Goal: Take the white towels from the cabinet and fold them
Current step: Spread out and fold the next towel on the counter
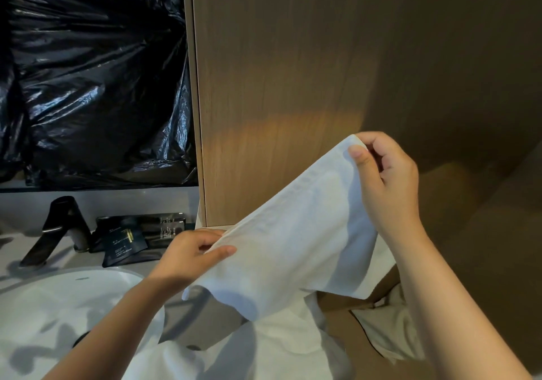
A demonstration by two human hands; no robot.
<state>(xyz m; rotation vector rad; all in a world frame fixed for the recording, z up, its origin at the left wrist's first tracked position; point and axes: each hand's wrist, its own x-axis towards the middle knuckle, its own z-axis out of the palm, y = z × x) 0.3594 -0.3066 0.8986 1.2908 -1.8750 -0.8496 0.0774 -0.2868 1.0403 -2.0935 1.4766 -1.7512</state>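
Both of my hands hold one white towel [293, 247], stretched in the air between them and sloping down from right to left. My left hand [193, 250] sits low, just in front of the bottom edge of the wooden cabinet [278, 86], with the thumb lying along the near side of the towel's edge and the fingers curled behind it, forearm reaching up from the lower left. My right hand [384, 180] is raised higher, wrist bent, pinching the top corner between the thumb on the near face and the forefinger hooked over the tip; the other fingers curl loosely. The towel's lower part hangs in a soft fold over more white cloth [278, 344], and I cannot tell whether that is another towel. To the left lies the white sink [73, 291], with a black tap [61, 227] and dark sachets [126, 244] on the surface [17, 241] behind it, under crinkled black plastic [96, 71].
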